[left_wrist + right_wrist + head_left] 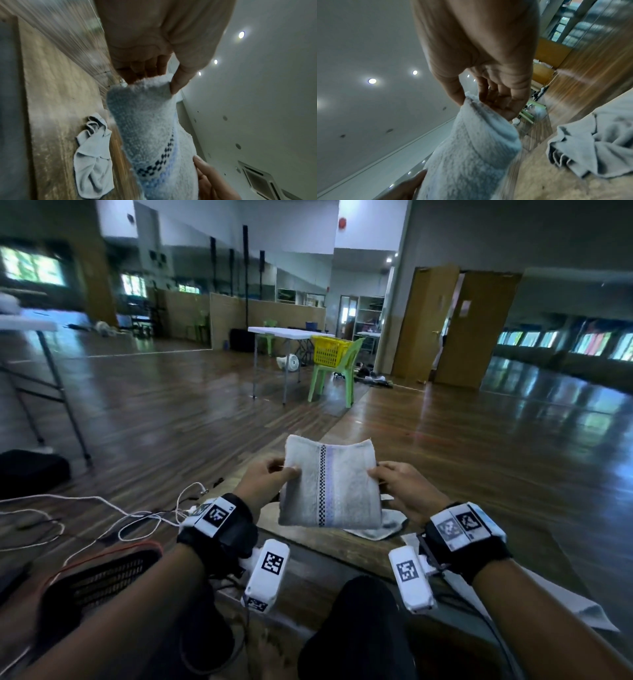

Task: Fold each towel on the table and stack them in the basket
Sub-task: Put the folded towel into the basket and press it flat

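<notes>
1. While the white towel (330,484) is being held up folded above the low table (342,546), its left edge is being pinched by the left hand (270,477) and its right edge by the right hand (404,486).
2. Only thin edges are being gripped, so the layers are probably at risk of slipping apart and the fold being lost.
3. A crumpled grey cloth (93,162) is lying on the table below, where a drooping corner could be caught.
4. A dark basket (102,577) is sitting by the left forearm; a hurried one-handed drop may be undoing the fold.
</notes>
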Available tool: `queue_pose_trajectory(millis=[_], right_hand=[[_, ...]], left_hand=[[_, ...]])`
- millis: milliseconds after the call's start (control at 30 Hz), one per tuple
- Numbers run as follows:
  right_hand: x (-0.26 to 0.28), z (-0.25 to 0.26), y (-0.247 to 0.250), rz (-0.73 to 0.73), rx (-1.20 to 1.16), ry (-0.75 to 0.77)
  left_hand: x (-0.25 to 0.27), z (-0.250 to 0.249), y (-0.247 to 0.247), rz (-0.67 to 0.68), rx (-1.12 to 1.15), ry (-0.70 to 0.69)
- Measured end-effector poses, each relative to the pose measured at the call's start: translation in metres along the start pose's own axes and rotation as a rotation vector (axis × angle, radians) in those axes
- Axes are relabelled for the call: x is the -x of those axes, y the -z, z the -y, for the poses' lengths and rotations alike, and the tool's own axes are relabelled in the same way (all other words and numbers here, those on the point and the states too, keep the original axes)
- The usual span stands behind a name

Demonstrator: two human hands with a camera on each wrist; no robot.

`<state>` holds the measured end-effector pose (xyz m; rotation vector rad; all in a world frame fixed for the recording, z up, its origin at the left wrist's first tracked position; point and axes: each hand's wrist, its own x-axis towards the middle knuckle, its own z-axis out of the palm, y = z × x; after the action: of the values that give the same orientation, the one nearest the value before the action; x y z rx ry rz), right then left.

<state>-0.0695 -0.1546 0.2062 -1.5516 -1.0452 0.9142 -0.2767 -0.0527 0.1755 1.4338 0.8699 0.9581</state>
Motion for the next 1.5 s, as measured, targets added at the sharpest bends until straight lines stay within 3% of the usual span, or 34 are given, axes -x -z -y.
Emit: queue_pose_trajectory(millis=[567, 733, 967, 1167, 1333, 1500], right_hand=[[-0.041, 0.017, -0.207, 0.562, -0.003, 0.042], [-0.046, 0.011, -0.26, 0.648, -0.003, 0.03], [-0.068, -0.002, -0.326, 0.647, 0.022, -0.021], [-0.098, -0.044, -0.38, 0.629, 0.085, -0.175], [-0.123, -0.112, -0.425, 0.634, 0.176, -0.375], [-0.153, -0.195, -0.474, 0.637, 0.449, -0.456]], left_hand=[[0.092, 0.011, 0.178, -0.585, -0.056, 0.157], [0.11, 0.019, 0.21, -0.68, -0.031, 0.173], [0.1, 0.048, 0.256, -0.771, 0.003, 0.236], [0.078, 0.107, 0.295, -0.77, -0.017, 0.386], [0.064, 0.197, 0.32, -0.764, -0.017, 0.593], [0.045, 0.296, 0.348, -0.739, -0.132, 0.772]])
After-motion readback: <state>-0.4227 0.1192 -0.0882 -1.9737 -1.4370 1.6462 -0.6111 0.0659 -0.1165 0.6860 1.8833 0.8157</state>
